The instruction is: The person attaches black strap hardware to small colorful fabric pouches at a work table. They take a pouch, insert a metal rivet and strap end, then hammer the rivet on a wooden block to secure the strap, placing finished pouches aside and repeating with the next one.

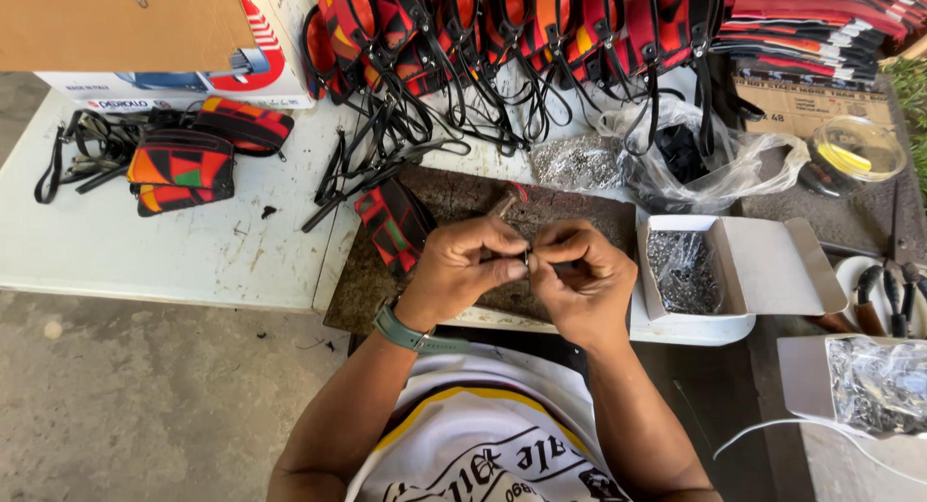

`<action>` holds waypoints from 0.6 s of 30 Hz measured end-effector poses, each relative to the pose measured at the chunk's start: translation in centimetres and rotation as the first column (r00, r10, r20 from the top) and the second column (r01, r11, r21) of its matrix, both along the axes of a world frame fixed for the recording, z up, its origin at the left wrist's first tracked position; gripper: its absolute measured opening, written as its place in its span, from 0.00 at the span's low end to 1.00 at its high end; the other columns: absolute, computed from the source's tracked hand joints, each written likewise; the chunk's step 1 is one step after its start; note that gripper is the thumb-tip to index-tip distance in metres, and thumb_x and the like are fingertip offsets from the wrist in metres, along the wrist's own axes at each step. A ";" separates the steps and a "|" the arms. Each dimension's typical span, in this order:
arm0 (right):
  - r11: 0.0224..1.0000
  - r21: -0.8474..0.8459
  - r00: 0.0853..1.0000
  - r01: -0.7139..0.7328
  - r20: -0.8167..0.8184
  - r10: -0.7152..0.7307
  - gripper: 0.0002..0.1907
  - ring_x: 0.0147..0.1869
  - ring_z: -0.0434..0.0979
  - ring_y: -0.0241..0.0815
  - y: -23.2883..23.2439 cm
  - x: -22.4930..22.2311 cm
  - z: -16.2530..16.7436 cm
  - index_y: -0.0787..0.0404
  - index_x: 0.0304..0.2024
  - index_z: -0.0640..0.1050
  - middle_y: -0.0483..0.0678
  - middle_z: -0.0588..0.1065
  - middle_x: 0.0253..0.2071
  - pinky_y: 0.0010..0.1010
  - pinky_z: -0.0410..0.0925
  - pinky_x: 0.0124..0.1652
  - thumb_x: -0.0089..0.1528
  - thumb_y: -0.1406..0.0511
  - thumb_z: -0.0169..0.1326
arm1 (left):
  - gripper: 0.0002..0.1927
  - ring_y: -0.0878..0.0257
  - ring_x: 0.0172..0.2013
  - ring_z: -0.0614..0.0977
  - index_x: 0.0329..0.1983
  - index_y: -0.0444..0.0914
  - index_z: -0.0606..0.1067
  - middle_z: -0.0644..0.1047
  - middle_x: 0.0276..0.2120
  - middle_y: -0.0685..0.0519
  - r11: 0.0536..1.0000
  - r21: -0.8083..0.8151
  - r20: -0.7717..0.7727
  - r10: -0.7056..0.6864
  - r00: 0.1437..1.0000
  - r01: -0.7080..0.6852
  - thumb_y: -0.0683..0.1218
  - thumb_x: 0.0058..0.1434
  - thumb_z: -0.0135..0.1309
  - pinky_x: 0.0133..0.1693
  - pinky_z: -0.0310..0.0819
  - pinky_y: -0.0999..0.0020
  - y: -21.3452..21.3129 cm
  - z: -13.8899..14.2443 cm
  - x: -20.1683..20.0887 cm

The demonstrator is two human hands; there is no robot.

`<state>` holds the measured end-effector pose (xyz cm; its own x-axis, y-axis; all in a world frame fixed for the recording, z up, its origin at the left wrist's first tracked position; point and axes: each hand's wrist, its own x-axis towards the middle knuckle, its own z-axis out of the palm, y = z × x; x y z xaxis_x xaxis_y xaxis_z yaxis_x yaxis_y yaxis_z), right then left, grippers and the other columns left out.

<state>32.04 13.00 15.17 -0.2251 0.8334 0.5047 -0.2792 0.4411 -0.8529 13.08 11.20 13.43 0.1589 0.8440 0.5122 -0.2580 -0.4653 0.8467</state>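
Metal, apparently a small dark fitting (526, 258), is being pinched between left hand (463, 265) and right hand (579, 275); open cardboard box (763, 270) of glossy hardware is sitting at three o'clock.

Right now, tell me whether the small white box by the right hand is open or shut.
Open: the white box has its lid flap folded back, and small dark metal parts show inside.

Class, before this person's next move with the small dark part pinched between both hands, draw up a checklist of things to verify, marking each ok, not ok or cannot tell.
1. Left hand and right hand both pinch the small dark part: ok.
2. Part's exact kind: cannot tell.
3. Open white cardboard box of small dark metal pieces beside the right hand: ok.
4. Red-and-black patterned pouch lies on the dark stone slab: ok.
5. Black-handled pliers at far right, away from both hands: ok.
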 end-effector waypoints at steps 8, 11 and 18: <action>1.000 -0.003 1.000 -0.029 -0.006 0.029 0.11 0.54 0.82 0.37 0.2 0.9 0.1 0.67 0.41 0.76 0.53 0.79 0.47 0.27 0.76 0.53 0.61 0.77 0.65 | 0.11 0.74 0.26 0.66 0.47 0.33 0.81 0.82 0.41 0.50 0.969 -0.148 -0.193 0.170 0.966 -0.200 0.40 0.61 0.65 0.27 0.56 0.81 -0.7 1.8 -0.4; 0.998 0.036 0.997 0.054 0.051 -0.056 0.12 0.53 0.82 0.37 0.0 0.7 0.3 0.67 0.41 0.76 0.53 0.80 0.45 0.27 0.77 0.52 0.61 0.78 0.66 | 0.13 0.73 0.43 0.79 0.54 0.33 0.78 0.80 0.47 0.52 0.997 0.042 -0.089 0.075 0.993 -0.072 0.39 0.68 0.62 0.40 0.73 0.80 -0.6 1.5 -0.4; 0.997 0.077 1.000 -0.018 0.005 0.018 0.12 0.49 0.80 0.36 -0.5 0.7 1.9 0.68 0.41 0.76 0.52 0.76 0.48 0.23 0.75 0.47 0.59 0.77 0.65 | 0.12 0.69 0.45 0.82 0.53 0.34 0.77 0.80 0.47 0.50 0.995 -0.084 0.158 -0.045 0.986 0.058 0.39 0.67 0.62 0.43 0.79 0.76 0.1 0.3 -0.2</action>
<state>32.77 12.55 17.10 -0.2420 0.7879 0.5663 -0.2838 0.5006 -0.8178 12.91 11.33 13.73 0.1276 0.8798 0.4579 -0.4116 -0.3731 0.8315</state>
